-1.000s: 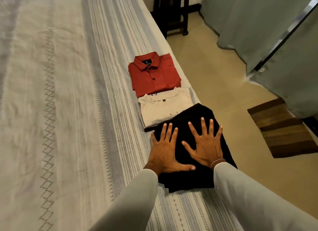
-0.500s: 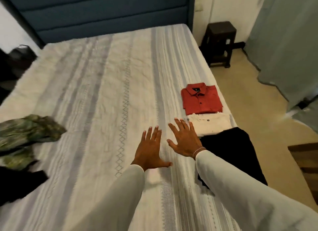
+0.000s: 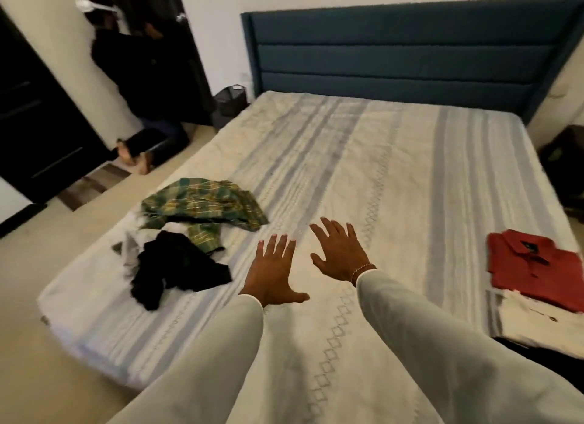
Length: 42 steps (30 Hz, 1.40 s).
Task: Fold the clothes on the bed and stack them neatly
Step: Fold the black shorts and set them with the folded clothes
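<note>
Our fingers are straight and spread wide on both hands, palms down, holding nothing. Our left hand (image 3: pixel 271 270) hovers over the striped bedspread, thumb stuck out to the right; our right hand (image 3: pixel 339 253) is just beside it, a little farther up the bed, with a beaded bracelet (image 3: pixel 361 270) at the wrist. Whether the palms touch the cover we cannot tell. Pale long sleeves (image 3: pixel 442 354) run back from both wrists toward the bottom edge.

Under and around our hands lies the bed (image 3: pixel 395 170), covered in a whitish spread with grey-blue stripes and a diamond-stitch line. To the left of our left hand, near the bed's left edge, sits the unfolded heap: a green plaid garment (image 3: pixel 202 205) farther away, a crumpled black garment (image 3: pixel 177 265) nearer us, and a bit of white cloth (image 3: pixel 131 249) between and beside them. All three touch one another.

Well apart, at the bed's right edge, lie the folded pieces: a red shirt (image 3: pixel 537 268), and nearer us a cream shirt (image 3: pixel 537 325) whose far edge is overlapped by the red one. A sliver of dark fabric (image 3: pixel 537 349) shows below the cream shirt.

Beyond the bed stands a dark blue padded headboard (image 3: pixel 404 50). At the far left, a person (image 3: pixel 142 75) in dark clothes stands by a wall, next to a black mesh bin (image 3: pixel 229 102).
</note>
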Available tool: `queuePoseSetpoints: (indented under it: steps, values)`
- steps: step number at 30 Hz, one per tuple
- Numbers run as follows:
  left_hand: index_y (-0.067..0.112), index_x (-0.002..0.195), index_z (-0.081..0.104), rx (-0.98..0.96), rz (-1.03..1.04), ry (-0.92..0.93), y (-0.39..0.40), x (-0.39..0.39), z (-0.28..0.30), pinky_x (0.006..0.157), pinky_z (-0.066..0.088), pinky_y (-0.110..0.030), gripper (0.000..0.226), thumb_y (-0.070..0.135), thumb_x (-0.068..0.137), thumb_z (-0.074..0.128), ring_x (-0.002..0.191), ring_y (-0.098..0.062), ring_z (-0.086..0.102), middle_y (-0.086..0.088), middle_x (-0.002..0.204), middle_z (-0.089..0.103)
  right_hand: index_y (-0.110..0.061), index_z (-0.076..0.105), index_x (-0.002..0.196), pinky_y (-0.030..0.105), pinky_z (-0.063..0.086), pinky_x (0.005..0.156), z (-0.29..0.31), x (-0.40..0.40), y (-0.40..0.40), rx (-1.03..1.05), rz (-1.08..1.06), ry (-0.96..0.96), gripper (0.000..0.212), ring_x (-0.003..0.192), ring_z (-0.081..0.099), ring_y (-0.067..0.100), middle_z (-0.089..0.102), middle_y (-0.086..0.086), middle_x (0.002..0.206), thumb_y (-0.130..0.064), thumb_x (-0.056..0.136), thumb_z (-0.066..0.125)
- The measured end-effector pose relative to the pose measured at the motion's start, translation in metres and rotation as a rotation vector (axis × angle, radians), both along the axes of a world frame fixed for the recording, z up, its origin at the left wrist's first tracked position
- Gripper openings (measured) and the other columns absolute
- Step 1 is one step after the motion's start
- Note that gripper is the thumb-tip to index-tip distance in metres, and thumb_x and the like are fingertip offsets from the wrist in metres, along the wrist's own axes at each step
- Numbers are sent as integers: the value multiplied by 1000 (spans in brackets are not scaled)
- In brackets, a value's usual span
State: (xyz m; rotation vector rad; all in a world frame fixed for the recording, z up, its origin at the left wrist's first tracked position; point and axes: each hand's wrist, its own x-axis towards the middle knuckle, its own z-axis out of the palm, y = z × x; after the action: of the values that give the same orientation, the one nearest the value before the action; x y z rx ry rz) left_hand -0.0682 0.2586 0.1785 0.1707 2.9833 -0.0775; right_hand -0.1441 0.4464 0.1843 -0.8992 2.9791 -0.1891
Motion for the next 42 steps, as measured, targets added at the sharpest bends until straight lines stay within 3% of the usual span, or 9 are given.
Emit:
queuePoseSetpoints:
  steps: [11, 16, 24, 28, 30, 32, 34, 37, 42]
  values:
    - [18, 161, 5, -30, 245, -135, -274, 41, -44, 124, 0, -57, 118, 84, 75, 52, 155, -33, -3, -9, 169, -2, -20, 24, 158, 52, 20, 120, -54, -20, -271, 60, 208, -150, 70, 149, 26, 29, 20, 8, 166, -47, 99, 49]
    - [22, 161, 9, -38, 330, -285, -358, 41, -94, 123, 4, -58, 106, 73, 82, 59, 155, -37, 1, -9, 169, -1, -20, 42, 147, 45, 41, 109, -123, -33, -359, 65, 268, -323, 55, 137, 42, 34, 31, 8, 161, -40, 97, 54]
    - [35, 158, 19, -23, 289, -412, -417, 7, -190, 121, 16, -59, 72, 51, 97, 53, 153, -38, 11, -10, 169, -1, -28, 57, 141, 45, 46, 105, -234, -32, -439, 152, 344, -515, 40, 142, 34, 37, -6, 4, 169, -29, 102, 51]
    - [39, 158, 19, -7, 277, -399, -421, -3, -218, 121, 17, -58, 60, 36, 103, 44, 153, -35, 12, -7, 169, -3, -15, 44, 151, 45, 40, 110, -265, -39, -466, 92, 305, -557, 53, 140, 39, 38, 14, 11, 167, -35, 103, 52]
    - [36, 158, 21, -10, 273, -387, -419, -4, -220, 121, 18, -57, 60, 30, 103, 43, 153, -34, 14, -7, 169, -2, -6, 55, 141, 43, 42, 108, -267, -37, -469, -44, 220, -612, 48, 134, 48, 38, 45, 18, 152, -32, 101, 57]
    - [28, 158, 24, -44, 261, -372, -417, -2, -213, 121, 20, -55, 59, 24, 103, 44, 152, -33, 18, -7, 169, 4, -5, 74, 106, 39, 50, 91, -260, -32, -471, -261, 80, -594, 27, 107, 65, 30, 71, 14, 113, -28, 93, 70]
    - [17, 153, 30, -117, 239, -276, -416, -1, -207, 119, 26, -50, 54, 22, 102, 45, 147, -32, 28, -9, 166, 20, -12, 68, 80, 35, 48, 72, -238, -31, -468, -409, -63, -577, 25, 79, 63, 20, 70, 5, 83, -28, 77, 86]
    - [15, 138, 40, -113, 369, -86, -408, -7, -187, 105, 41, -46, 47, 32, 96, 55, 129, -33, 46, -12, 145, 44, -17, 47, 91, 32, 37, 66, -197, -36, -459, -427, -2, -606, 56, 78, 53, 22, 60, 4, 87, -27, 62, 94]
    - [12, 157, 16, 21, 566, -27, -395, -22, -133, 114, 33, -52, 90, 43, 90, 66, 146, -40, 28, -19, 162, 22, -15, 69, 113, 35, 49, 91, -96, -56, -430, -322, 235, -469, 28, 107, 64, 28, 72, 9, 112, -30, 89, 73]
